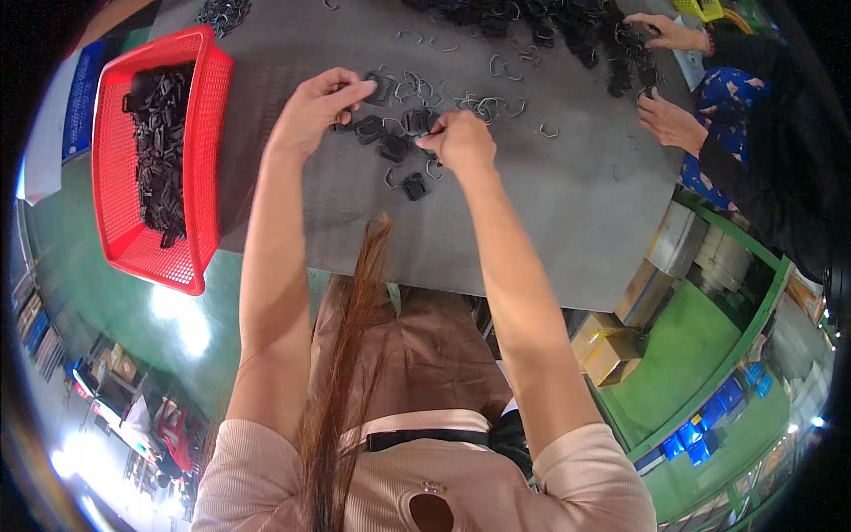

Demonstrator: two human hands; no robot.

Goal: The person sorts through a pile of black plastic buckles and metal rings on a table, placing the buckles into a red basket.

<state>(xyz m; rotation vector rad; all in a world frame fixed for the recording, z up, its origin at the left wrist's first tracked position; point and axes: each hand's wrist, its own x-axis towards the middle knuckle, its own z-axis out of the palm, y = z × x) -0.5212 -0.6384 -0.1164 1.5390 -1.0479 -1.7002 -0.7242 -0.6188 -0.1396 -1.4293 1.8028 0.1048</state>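
Note:
My left hand (321,108) is closed in a pinch on a small, squarish black plastic part (381,88) over the dark table. To its right, my right hand (463,142) pinches another black plastic part (417,121) between thumb and fingers. Around and between the hands lie several more black plastic parts, one nearest me (414,186). Bent metal wire rings (415,87) are scattered just beyond the hands, some in a loose tangle (483,108). Whether a ring is fitted in either held part is too small to tell.
At the left, a red plastic basket (206,160) holds many black parts (161,151). A large black heap (567,27) lies at the far right, where a co-worker's hands (671,124) work. Another pile of metal rings (223,13) sits far left. Cardboard boxes (607,350) stand below the table's right side.

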